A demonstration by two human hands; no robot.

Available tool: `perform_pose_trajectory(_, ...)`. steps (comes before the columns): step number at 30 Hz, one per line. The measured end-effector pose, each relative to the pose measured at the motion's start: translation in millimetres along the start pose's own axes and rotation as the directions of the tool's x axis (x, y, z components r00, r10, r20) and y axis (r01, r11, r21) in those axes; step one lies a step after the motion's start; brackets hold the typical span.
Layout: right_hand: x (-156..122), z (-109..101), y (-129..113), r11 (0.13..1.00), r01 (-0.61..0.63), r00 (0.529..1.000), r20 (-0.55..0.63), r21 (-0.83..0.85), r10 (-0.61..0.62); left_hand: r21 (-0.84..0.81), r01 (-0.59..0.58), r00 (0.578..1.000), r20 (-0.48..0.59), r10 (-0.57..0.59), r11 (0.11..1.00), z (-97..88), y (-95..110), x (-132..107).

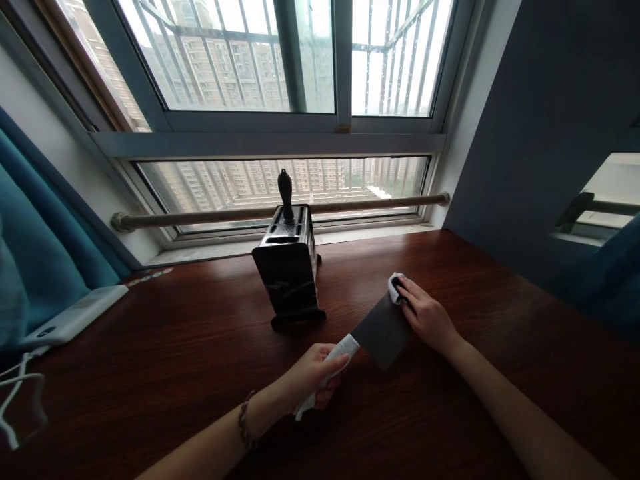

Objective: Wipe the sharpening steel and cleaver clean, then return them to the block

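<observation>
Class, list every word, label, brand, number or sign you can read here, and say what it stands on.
No text is readable.
White device at far left: dark mark, too blurred to read.
Strip just beyond it: coloured marks, too small to read.
Cleaver, its handle in the left hand, the right hand pressing a cloth to the blade: no lettering visible.
Knife block: no lettering visible.

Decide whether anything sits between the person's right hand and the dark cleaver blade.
Yes: a white cloth appears to sit under the fingertips of the right hand, at the far corner of the cleaver blade. The left hand holds the white handle directly.
</observation>
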State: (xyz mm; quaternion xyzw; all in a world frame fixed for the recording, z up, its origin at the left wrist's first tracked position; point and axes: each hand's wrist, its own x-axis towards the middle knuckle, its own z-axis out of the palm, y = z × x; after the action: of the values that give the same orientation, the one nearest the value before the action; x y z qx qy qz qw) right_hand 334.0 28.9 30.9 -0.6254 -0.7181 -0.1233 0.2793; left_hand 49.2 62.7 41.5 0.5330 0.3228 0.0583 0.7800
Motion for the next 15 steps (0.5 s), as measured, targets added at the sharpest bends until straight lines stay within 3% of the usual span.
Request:
perform_pose_trajectory(4, -1.3, 0.9, 21.4, 0.981, -0.191, 0.98, -0.058, 0.021, 0.192, 0.023, -0.021, 1.0, 0.008, 0.021, 1.0, 2.1, 0.8, -2.5)
perform_pose_trajectory(7, -1.8, -1.2, 24.5, 0.968, -0.249, 0.948, -0.199, 0.017, 0.247, 0.015, -0.035, 0.999, 0.002, 0.035, 0.999, 0.4, -1.4, -1.0)
perform_pose_trajectory(9, -2.1, -5.6, 16.7, 0.986, -0.164, 0.943, -0.293, -0.001, 0.157, 0.001, -0.024, 1.0, -0.005, 0.024, 1.0, -1.5, -3.1, 0.3)
perform_pose_trajectory(11, -3.6, -10.9, 0.4, 1.0, 0.022, 0.952, -0.304, -0.006, -0.023, -0.013, -0.008, 1.0, -0.014, 0.008, 1.0, -2.5, -3.8, 0.7)
perform_pose_trajectory(13, -6.8, -13.9, -21.2, 0.967, 0.249, 0.953, -0.192, 0.048, -0.236, -0.022, -0.017, 1.0, -0.009, 0.016, 1.0, -2.1, -3.2, 0.0)
perform_pose_trajectory(15, -11.1, -13.0, -41.6, 0.897, 0.422, 0.906, -0.021, 0.131, -0.423, -0.017, -0.041, 0.999, 0.0, 0.041, 0.999, -0.8, -1.9, -1.2)
